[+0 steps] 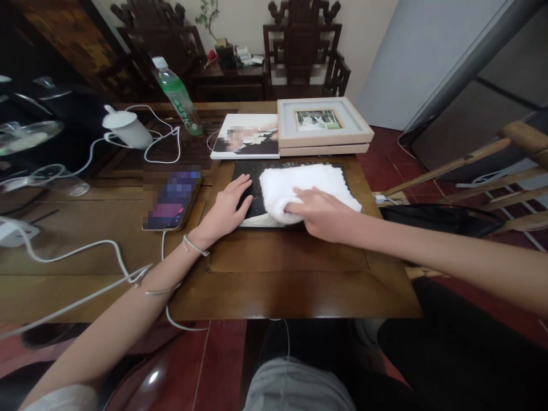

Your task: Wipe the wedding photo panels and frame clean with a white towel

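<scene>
Where the view looks down, a brown wooden table takes up most of the ground, its near edge just before the seated person's lap. Beyond its far side, 2 dark carved chairs by the wall. Near the table's far right corner, a stack of pale frames, the top frame showing a photo with green in it. A black flat panel lies in front of the stack, partly hidden; light specks along its far edge. Left of the stack, touching or nearly so, a white-edged photo board. Folded white cloth, fluffy, lies on the panel and covers much of it. Green-labelled bottle upright, farther left. Right hand holds the cloth's near side, some fingers tucked into the fold. Left hand palm down, fingers loosely spread, fingertips at the panel's left edge. Phone flat, left of that hand, white cable at its near end. White lidded cup beside the bottle. Smallest noted: 2 thin bands on the left forearm.
</scene>
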A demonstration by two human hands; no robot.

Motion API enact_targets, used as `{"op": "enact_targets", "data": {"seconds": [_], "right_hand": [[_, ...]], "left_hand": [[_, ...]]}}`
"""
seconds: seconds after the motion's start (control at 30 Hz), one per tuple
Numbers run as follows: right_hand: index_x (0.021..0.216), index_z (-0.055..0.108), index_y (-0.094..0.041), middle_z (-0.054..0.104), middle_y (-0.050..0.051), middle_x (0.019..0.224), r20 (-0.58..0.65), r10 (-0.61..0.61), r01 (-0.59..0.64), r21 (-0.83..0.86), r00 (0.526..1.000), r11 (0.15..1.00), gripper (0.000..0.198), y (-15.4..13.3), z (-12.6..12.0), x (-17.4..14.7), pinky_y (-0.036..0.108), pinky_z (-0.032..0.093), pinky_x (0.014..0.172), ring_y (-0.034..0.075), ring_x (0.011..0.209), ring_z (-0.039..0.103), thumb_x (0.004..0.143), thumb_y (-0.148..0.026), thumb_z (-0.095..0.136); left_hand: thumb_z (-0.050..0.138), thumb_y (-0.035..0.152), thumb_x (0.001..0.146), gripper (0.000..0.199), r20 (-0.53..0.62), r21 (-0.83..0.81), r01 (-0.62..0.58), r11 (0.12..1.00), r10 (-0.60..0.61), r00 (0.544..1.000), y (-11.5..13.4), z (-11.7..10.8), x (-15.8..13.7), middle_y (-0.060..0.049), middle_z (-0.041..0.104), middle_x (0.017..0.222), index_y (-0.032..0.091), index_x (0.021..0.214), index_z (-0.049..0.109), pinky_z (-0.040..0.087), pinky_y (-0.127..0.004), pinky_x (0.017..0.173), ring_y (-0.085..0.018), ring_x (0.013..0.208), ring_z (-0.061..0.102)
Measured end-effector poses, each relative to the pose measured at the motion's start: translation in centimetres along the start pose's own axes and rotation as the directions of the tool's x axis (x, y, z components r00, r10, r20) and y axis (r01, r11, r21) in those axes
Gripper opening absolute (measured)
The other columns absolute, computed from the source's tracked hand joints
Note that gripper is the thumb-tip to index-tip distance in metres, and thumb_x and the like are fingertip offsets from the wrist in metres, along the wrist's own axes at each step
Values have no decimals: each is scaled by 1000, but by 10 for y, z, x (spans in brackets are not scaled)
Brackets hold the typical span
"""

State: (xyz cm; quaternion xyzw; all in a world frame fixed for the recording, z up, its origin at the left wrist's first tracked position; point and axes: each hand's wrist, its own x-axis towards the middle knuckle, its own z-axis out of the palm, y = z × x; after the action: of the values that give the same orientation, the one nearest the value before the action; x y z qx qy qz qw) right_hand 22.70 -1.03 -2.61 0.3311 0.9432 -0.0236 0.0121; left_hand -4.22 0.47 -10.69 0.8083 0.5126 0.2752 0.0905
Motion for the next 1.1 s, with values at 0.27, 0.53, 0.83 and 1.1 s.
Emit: {"op": "enact_targets", "data": {"seconds": [0.27, 0.53, 0.83, 1.1], "right_hand": [[137, 61, -16, 58, 21, 146, -19, 8, -10, -83, 1000, 997, 62, 26, 12, 28, 63, 41, 105, 43, 144, 41, 81, 6, 46], [134, 66, -21, 44, 14, 163, 57, -145, 148, -43, 988, 988, 62, -21, 19, -25, 76, 33, 112, 48, 151, 31, 79, 4, 57], [131, 66, -18, 53, 16, 155, -11, -204, 203, -47, 979, 978, 59, 15, 17, -24, 66, 41, 109, 43, 148, 38, 80, 6, 47], [133, 61, -17, 56, 18, 151, -23, -24, 22, -57, 999, 998, 62, 25, 13, 19, 65, 39, 109, 42, 147, 37, 79, 7, 44]], "left_hand": [[42, 44, 103, 53, -7, -13, -7, 1000, 7, 1000, -1, 1, -1, -20, 52, 154, 11, 142, 56, 33, -58, 124, -32, 148, 45], [42, 42, 102, 52, 17, -5, 11, 1000, -11, 1000, -1, 0, 0, -18, 50, 157, 13, 144, 55, 33, -58, 123, -32, 149, 43], [42, 42, 102, 52, 8, -20, 13, 1000, -13, 1000, 1, 0, -1, -20, 50, 156, 13, 143, 55, 34, -59, 123, -33, 149, 43], [38, 50, 104, 56, -4, -42, 26, 999, -26, 1000, 2, 0, 0, -19, 52, 155, 13, 143, 56, 34, -57, 124, -32, 149, 44]]}}
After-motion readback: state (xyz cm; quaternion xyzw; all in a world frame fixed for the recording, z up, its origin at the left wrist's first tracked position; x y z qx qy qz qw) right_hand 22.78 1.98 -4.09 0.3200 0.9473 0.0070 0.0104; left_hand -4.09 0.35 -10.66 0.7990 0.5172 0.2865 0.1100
